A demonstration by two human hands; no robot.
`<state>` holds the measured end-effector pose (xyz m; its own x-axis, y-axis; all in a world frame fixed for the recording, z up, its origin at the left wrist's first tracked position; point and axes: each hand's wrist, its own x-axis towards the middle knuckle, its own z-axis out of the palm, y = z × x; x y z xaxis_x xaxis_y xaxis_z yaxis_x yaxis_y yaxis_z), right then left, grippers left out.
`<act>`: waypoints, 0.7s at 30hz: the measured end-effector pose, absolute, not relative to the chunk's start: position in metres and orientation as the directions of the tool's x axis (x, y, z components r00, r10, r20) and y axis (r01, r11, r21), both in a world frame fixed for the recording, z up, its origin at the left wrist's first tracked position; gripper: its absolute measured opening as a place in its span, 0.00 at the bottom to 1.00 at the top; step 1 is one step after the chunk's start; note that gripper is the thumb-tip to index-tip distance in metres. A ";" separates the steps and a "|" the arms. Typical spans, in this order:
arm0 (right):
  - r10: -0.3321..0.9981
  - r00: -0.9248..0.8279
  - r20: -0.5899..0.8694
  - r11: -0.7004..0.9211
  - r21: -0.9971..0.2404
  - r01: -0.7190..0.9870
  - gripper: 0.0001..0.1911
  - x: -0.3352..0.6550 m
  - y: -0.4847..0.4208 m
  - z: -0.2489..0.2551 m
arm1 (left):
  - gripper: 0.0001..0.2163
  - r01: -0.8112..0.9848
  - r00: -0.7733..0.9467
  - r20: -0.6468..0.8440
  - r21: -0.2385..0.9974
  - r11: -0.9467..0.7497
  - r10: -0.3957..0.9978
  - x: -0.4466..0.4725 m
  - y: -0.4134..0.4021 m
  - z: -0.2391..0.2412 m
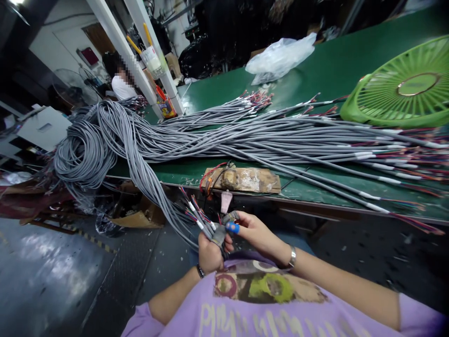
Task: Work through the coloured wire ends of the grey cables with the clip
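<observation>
My left hand is closed around a bunch of grey cables near their ends, in front of my body. Past its fingers stick out white-sleeved ends with thin coloured wires. My right hand is pinched shut right beside it, blue tape on the thumb and a grey cover on a fingertip; whatever is between those fingers is too small to make out. Beyond both hands, a wooden block with red and black leads lies at the bench edge, a pinkish tapered piece hanging below it.
Long grey cables spread along the green bench, with a coil at the left. A green fan and a plastic bag sit on the bench. White posts rise at its far left; a person is behind.
</observation>
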<state>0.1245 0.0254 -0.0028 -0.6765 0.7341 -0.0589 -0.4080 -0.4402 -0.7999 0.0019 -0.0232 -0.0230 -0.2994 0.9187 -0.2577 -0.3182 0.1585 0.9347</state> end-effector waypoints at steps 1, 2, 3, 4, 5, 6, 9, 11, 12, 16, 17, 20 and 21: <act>0.746 -0.663 -0.063 -0.430 -0.805 -0.407 0.10 0.123 0.025 -0.003 | 0.17 -0.297 -0.273 -0.259 0.939 0.175 0.927 0.001 -0.024 -0.025; 0.745 -0.664 -0.066 -0.424 -0.815 -0.395 0.10 0.122 0.025 -0.003 | 0.17 -0.267 -0.234 -0.265 0.943 0.200 0.935 -0.001 -0.024 -0.027; 0.735 -0.674 -0.070 -0.420 -0.828 -0.372 0.10 0.122 0.027 -0.003 | 0.17 -0.231 -0.186 -0.275 0.945 0.230 0.943 -0.003 -0.025 -0.028; 0.720 -0.689 -0.076 -0.414 -0.845 -0.339 0.10 0.123 0.028 -0.003 | 0.18 -0.194 -0.134 -0.288 0.946 0.260 0.948 -0.005 -0.026 -0.028; 0.708 -0.701 -0.087 -0.405 -0.863 -0.302 0.10 0.124 0.030 -0.003 | 0.18 -0.160 -0.087 -0.301 0.945 0.285 0.950 -0.006 -0.027 -0.029; 0.700 -0.707 -0.100 -0.395 -0.879 -0.266 0.10 0.125 0.032 -0.003 | 0.18 -0.137 -0.051 -0.311 0.943 0.302 0.949 -0.008 -0.028 -0.029; 0.687 -0.714 -0.132 -0.395 -0.893 -0.215 0.11 0.126 0.035 -0.002 | 0.18 -0.137 -0.037 -0.307 0.944 0.299 0.951 -0.011 -0.030 -0.029; 0.674 -0.728 -0.128 -0.423 -0.875 -0.237 0.11 0.125 0.035 -0.003 | 0.18 -0.170 -0.078 -0.288 0.947 0.272 0.954 -0.010 -0.030 -0.029; 0.669 -0.733 -0.120 -0.437 -0.861 -0.258 0.11 0.124 0.035 -0.004 | 0.18 -0.193 -0.105 -0.280 0.947 0.257 0.954 -0.010 -0.030 -0.029; 0.683 -0.724 -0.097 -0.458 -0.829 -0.320 0.12 0.122 0.032 -0.006 | 0.16 -0.283 -0.186 -0.291 0.930 0.233 0.938 -0.006 -0.027 -0.030; 0.684 -0.724 -0.096 -0.461 -0.825 -0.327 0.12 0.122 0.032 -0.006 | 0.16 -0.301 -0.197 -0.298 0.925 0.231 0.934 -0.005 -0.026 -0.029; 0.683 -0.724 -0.094 -0.466 -0.819 -0.333 0.13 0.122 0.031 -0.005 | 0.15 -0.339 -0.220 -0.307 0.914 0.222 0.926 -0.002 -0.025 -0.026; 0.680 -0.727 -0.092 -0.466 -0.820 -0.332 0.13 0.123 0.032 -0.005 | 0.15 -0.349 -0.222 -0.309 0.911 0.220 0.925 -0.001 -0.024 -0.024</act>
<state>0.1228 0.0318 -0.0053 -0.7271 0.6803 -0.0922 -0.3319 -0.4658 -0.8203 -0.0015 -0.0241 -0.0239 -0.2224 0.9248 -0.3088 -0.3490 0.2203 0.9109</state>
